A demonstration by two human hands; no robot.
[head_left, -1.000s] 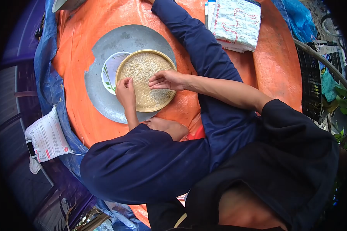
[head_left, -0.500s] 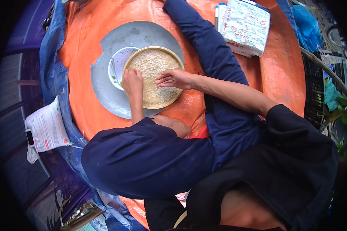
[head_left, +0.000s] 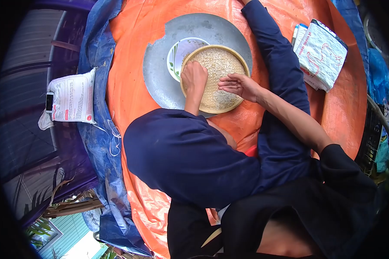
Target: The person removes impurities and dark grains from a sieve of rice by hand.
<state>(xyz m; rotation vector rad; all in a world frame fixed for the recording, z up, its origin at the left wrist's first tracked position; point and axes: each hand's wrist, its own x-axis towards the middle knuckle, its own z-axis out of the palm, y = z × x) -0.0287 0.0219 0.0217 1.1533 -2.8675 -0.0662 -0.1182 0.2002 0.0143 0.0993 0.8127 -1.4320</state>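
Note:
A round, shallow, yellow-rimmed tray [head_left: 246, 64], like a sieve, holds a layer of pale grain [head_left: 222, 64] that looks like rice. My left hand [head_left: 194, 78] is closed in a fist over the tray's left side, covering part of its rim; what the fingers hold, if anything, is hidden. Above the right side of the grain is my right hand [head_left: 242, 86], its fingers stretched out toward the left and nothing visible in it. Partly under the tray sits a white bowl [head_left: 174, 60] with a green leaf pattern. Both rest on a large grey metal disc [head_left: 157, 82].
An orange tarp [head_left: 127, 64] covers the ground, with a blue tarp [head_left: 93, 56] along the left. A white printed sack [head_left: 75, 97] with a phone [head_left: 49, 102] lies there. Folded printed bags [head_left: 322, 54] lie at right, beyond my outstretched leg [head_left: 276, 52].
The view has shifted, so the tray, disc and hands appear farther right and slightly higher. Both hands keep about the same places over the tray, left closed and right outstretched.

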